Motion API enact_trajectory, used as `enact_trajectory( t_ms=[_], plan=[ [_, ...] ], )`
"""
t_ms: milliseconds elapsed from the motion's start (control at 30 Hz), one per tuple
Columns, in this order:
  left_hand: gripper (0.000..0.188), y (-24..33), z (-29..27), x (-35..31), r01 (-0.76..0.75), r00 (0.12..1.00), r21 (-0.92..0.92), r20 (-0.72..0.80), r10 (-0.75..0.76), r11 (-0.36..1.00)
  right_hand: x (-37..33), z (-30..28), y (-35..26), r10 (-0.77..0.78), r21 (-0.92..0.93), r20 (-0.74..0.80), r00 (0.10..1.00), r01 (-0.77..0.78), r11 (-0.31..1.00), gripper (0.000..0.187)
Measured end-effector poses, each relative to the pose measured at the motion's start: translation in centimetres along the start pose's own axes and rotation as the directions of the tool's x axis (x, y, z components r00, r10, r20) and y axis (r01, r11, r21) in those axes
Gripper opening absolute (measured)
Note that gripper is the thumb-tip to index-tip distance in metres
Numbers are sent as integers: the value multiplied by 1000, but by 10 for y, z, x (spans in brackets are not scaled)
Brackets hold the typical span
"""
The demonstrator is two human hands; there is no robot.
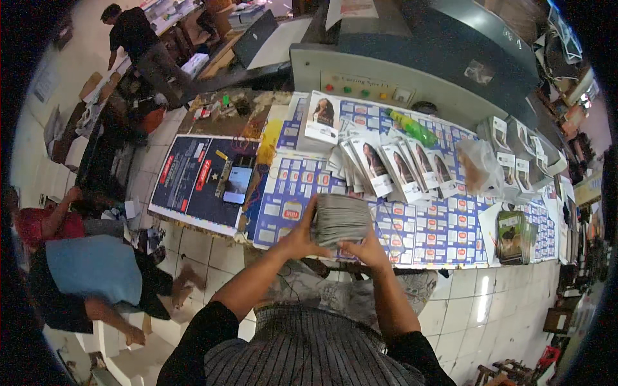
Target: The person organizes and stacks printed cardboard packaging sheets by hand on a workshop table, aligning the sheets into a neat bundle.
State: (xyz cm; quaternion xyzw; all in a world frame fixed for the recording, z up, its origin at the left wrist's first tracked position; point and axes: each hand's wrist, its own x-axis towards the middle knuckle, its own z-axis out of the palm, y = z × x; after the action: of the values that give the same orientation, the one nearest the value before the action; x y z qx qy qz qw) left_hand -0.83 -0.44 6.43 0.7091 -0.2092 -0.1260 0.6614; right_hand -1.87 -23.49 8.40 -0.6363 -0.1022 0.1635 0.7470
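Between my two hands stands a thick stack of flat cards [342, 220], its grey-white edges facing up toward me, at the front edge of the table. My left hand [304, 233] presses against the stack's left side, fingers wrapped along it. On the other side my right hand [367, 246] grips the lower right corner with the thumb across the front. Just beyond lies a fanned spread of white printed cards [393, 164] with a picture of a person. Behind them sits a neat pile of the same cards [320, 119].
Printed blue sheets [444, 235] cover the table. A phone [239, 183] lies on a dark printed sheet at left. A green bottle [412, 127], a plastic bag [479, 167], bundled card stacks [518, 151] and green-brown packets [515, 237] stand rightward. Two other people are at left.
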Motion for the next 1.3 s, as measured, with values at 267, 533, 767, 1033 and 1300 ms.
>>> enact_trajectory(
  t_ms=[267,533,767,1033,1300],
  plan=[
    [157,-3,22,-9,73,995,-194,-57,-85,978,-14,-4,34,99,-238,-122,988,-125,963,95],
    [116,-40,20,-8,57,997,-169,-40,-65,984,-4,3,28,216,111,-36,976,-211,971,122],
    [148,-16,10,4,160,983,-200,123,-137,967,-9,-24,50,89,-280,23,996,-79,957,119],
    [103,-30,22,-11,328,945,-192,47,-325,925,-4,-9,19,372,-86,28,928,-369,926,111],
    [95,-44,21,-18,99,995,128,-17,-97,987,-9,-13,37,192,-454,10,981,-167,875,113]
  ],
)
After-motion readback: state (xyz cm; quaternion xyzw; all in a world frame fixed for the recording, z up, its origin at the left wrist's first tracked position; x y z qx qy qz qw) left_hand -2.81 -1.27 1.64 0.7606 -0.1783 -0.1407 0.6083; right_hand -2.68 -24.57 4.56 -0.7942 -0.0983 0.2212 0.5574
